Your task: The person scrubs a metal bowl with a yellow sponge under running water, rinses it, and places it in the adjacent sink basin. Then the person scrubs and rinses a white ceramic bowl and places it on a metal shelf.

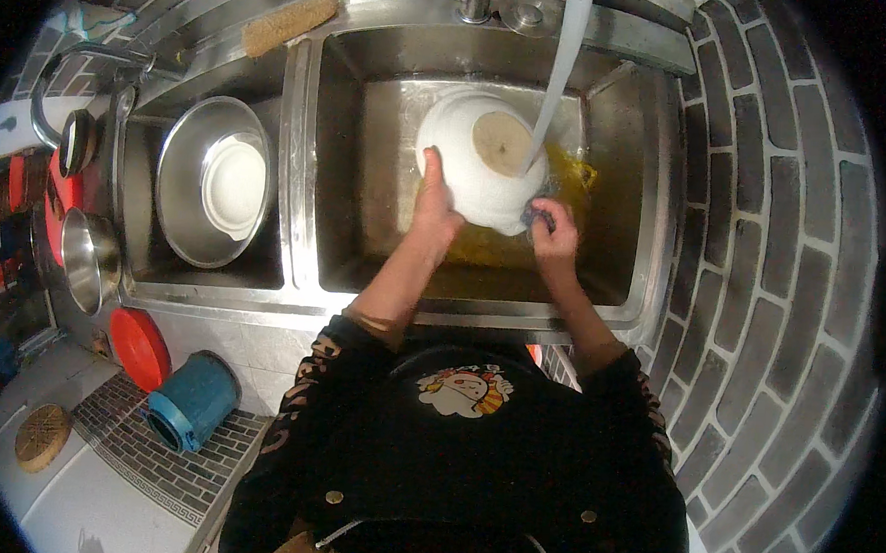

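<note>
A white ceramic pot (463,172) is tilted in the right sink basin (368,272), its round beige unglazed base turned up and towards the right. My left hand (438,205) holds the pot by its lower left side, thumb on the outer wall. In the fingers of my right hand (554,230) is a dark scrubbing pad (538,215), close against the pot's lower right edge; its material is too small to tell. A pale stream of water (560,72) comes down onto the pot's base. Something yellow and see-through (580,171) lies in the basin at right.
In the left basin a steel bowl (181,180) holds a white dish (236,187). A brown loofah-like scrubber (291,24) lies on the back ledge near a chrome faucet (472,0). A brick-patterned wall (762,218) bounds the right. A blue bucket (200,395) lies down left.
</note>
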Demonstrator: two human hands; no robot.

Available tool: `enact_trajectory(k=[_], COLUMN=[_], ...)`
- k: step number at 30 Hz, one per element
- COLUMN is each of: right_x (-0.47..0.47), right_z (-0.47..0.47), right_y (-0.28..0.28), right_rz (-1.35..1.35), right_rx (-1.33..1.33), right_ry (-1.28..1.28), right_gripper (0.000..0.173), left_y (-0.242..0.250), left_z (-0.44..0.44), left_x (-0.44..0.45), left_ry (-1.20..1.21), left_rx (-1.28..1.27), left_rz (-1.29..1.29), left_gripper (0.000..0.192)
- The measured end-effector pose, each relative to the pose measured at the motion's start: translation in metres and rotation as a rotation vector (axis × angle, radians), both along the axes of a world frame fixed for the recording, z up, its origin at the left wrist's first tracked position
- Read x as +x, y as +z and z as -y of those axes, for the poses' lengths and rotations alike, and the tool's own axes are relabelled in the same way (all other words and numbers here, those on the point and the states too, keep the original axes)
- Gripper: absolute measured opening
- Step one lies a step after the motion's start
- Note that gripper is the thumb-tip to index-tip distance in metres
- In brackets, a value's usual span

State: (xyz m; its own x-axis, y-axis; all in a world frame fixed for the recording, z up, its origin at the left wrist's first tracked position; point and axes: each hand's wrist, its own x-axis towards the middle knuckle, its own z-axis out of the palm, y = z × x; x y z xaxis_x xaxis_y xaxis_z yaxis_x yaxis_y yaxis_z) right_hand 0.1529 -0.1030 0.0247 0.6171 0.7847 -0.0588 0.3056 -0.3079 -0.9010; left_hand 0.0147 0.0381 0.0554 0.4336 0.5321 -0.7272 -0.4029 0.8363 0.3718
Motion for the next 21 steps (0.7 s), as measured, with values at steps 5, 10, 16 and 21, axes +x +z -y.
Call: enact_trajectory(k=[5,10,16,21], right_x=[0.054,0.070,0.010,0.018], right_z=[-0.038,-0.090,-0.123,-0.122], right_y=[-0.044,-0.014,0.037,0.037], right_rz=[-0.231,-0.085,0.523,0.357], right_rx=[-0.026,-0.017,0.247,0.189], right_ry=[-0.148,0.006,0.224,0.409], right_gripper=[0.028,0.026,0.024,0.027], left_y=[-0.008,-0.022,-0.027,-0.017], left_z=[-0.018,-0.016,-0.010,-0.003], left_x=[-0.037,-0.052,-0.048,-0.050], left_ry=[-0.150,-0.203,-0.209,-0.346], left_rx=[0.112,0.196,0.273,0.318], left_rz=[0.158,0.091,-0.132,-0.217], left_gripper=[0.084,0.083,0.075,0.075])
